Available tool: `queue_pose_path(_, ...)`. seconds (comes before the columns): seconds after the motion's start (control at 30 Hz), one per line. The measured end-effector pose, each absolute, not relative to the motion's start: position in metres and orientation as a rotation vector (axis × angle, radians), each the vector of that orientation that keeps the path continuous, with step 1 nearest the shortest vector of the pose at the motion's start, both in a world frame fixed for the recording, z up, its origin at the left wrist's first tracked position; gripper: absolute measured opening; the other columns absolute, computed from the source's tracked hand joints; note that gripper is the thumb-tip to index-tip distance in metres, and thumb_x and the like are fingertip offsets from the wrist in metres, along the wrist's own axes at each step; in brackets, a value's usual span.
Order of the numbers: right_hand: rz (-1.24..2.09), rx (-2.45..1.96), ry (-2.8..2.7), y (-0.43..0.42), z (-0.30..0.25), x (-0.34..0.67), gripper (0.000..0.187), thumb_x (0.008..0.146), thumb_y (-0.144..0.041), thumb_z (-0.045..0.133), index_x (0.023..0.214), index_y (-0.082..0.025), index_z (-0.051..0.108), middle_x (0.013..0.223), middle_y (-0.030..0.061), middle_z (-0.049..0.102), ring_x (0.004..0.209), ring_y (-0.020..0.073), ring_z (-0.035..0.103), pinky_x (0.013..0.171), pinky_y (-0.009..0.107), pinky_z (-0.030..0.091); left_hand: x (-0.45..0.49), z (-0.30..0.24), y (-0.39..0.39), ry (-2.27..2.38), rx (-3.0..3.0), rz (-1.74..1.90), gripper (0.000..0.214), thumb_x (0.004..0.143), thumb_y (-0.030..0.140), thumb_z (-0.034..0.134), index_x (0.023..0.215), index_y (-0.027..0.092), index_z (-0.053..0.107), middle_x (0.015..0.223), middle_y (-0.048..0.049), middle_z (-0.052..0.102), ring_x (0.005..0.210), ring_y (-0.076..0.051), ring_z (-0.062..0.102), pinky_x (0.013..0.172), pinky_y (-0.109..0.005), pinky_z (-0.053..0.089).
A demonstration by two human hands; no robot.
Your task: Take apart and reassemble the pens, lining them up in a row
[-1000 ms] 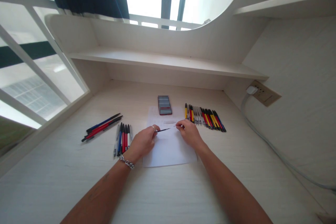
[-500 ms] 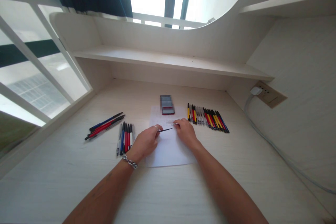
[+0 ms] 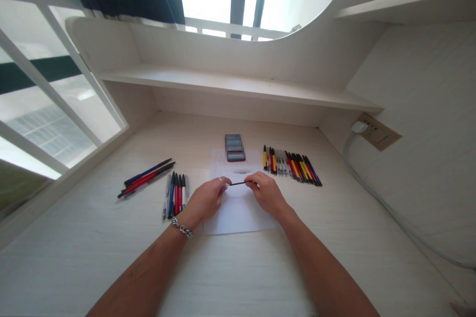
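Observation:
Over the white paper (image 3: 238, 218), my left hand (image 3: 208, 197) and my right hand (image 3: 268, 193) face each other with a thin dark pen refill (image 3: 238, 183) stretched between their fingertips. Left fingers pinch its left end. Right thumb and fingers close round its right end, so both tips are hidden. A small clear tube-like piece (image 3: 241, 171) lies on the sheet just beyond the refill. Beside my left wrist is a row of blue, red, white and clear pens (image 3: 176, 195).
A pixelated dark box-like object (image 3: 235, 147) sits at the paper's far edge. Yellow, red, clear and dark pens (image 3: 292, 166) are lined up on the right; a loose pile of pens (image 3: 147, 178) lies left. Behind runs a shelf (image 3: 238, 87). A cable (image 3: 375, 200) hangs from a socket (image 3: 383, 131).
My right fingers, which were at a small pale piece just beyond the refill's tip, now hold the refill's right end. My left hand stays nearly in place. The view has shifted slightly.

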State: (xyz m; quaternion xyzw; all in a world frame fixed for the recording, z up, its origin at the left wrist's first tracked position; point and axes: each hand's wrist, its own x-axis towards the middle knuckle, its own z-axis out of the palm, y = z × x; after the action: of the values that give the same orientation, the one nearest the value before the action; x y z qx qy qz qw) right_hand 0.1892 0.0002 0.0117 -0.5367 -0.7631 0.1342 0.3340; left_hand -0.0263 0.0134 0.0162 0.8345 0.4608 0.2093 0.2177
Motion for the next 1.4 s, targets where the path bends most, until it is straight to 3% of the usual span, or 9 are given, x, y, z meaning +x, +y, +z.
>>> queue_pose_path(0.33,0.226,-1.707,-1.838,0.017,-0.006,0.210,0.017,0.083,-0.020,0.055,0.090,-0.020,0.070,0.090,0.0067,0.064,0.088,0.0190,0.055,0.082,0.030,0.039,-0.032,0.016,0.018,1.312,2.243,0.637,0.023,0.090,0.030,0.041,0.106,0.021,0.055,0.094,-0.0063,0.069,0.089,-0.020,0.064,0.079,-0.030,0.047)
queue_pose_path(0.47,0.147,-1.780,-1.873,0.019,-0.010,0.202,0.019,0.084,-0.023,0.054,0.092,-0.023,0.071,0.092,0.0081,0.063,0.087,0.0210,0.053,0.079,0.032,0.039,-0.031,0.018,0.016,1.266,2.309,0.648,0.026,0.091,0.029,0.041,0.107,0.024,0.060,0.100,-0.0055,0.067,0.092,-0.019,0.062,0.080,-0.029,0.045)
queue_pose_path(0.6,0.131,-1.760,-1.795,0.015,-0.004,0.196,0.021,0.083,-0.023,0.055,0.098,-0.022,0.070,0.096,0.0095,0.062,0.091,0.0229,0.052,0.083,0.034,0.038,-0.030,0.018,0.016,1.236,2.363,0.646,0.028,0.091,0.029,0.042,0.111,0.027,0.063,0.092,-0.0046,0.065,0.085,-0.017,0.061,0.076,-0.028,0.045)
queue_pose_path(0.7,0.367,-1.565,-1.691,0.007,-0.001,0.185,0.023,0.087,-0.027,0.048,0.099,-0.020,0.067,0.097,0.0077,0.063,0.090,0.0196,0.055,0.083,0.032,0.041,-0.027,0.017,0.014,1.211,2.376,0.671,0.027,0.090,0.028,0.046,0.110,0.027,0.064,0.089,-0.0047,0.064,0.083,-0.017,0.060,0.075,-0.028,0.045)
queue_pose_path(0.83,1.008,-1.398,-1.483,-0.003,-0.007,0.166,0.028,0.088,-0.039,0.045,0.097,-0.019,0.062,0.085,0.0042,0.065,0.068,0.0145,0.058,0.063,0.027,0.045,-0.022,0.017,0.010,1.163,2.319,0.789,0.020,0.083,0.025,0.058,0.102,0.021,0.063,0.091,-0.0042,0.064,0.083,-0.016,0.060,0.075,-0.027,0.045)
queue_pose_path(0.93,1.301,-1.307,-1.367,-0.005,-0.012,0.157,0.032,0.085,-0.044,0.048,0.089,-0.016,0.062,0.071,0.0023,0.062,0.057,0.0121,0.054,0.054,0.025,0.042,-0.019,0.018,0.008,1.130,2.271,0.874,0.012,0.080,0.024,0.063,0.091,0.020,0.062,0.086,-0.0024,0.065,0.079,-0.015,0.060,0.073,-0.026,0.046)
queue_pose_path(1.03,1.478,-1.203,-1.246,-0.007,-0.009,0.154,0.032,0.079,-0.046,0.057,0.083,-0.015,0.063,0.065,0.0012,0.060,0.054,0.0106,0.051,0.052,0.023,0.039,-0.019,0.020,0.006,1.135,2.215,0.943,0.013,0.077,0.025,0.066,0.088,0.020,0.061,0.083,-0.0010,0.065,0.076,-0.014,0.061,0.070,-0.025,0.047)
queue_pose_path(1.2,1.703,-1.019,-1.025,-0.012,0.005,0.156,0.031,0.071,-0.043,0.067,0.081,-0.014,0.066,0.073,0.0039,0.064,0.058,0.0089,0.051,0.056,0.023,0.039,-0.019,0.023,0.004,1.159,2.101,1.041,0.022,0.075,0.030,0.068,0.093,0.020,0.061,0.085,-0.0014,0.067,0.076,-0.014,0.063,0.070,-0.025,0.050)
queue_pose_path(1.4,1.786,-0.957,-0.881,-0.012,0.009,0.160,0.030,0.067,-0.036,0.073,0.087,-0.013,0.069,0.073,0.0037,0.064,0.060,0.0085,0.053,0.055,0.021,0.039,-0.018,0.023,0.003,1.148,2.078,1.079,0.023,0.076,0.032,0.067,0.094,0.019,0.062,0.086,-0.0031,0.068,0.078,-0.015,0.064,0.072,-0.027,0.052)
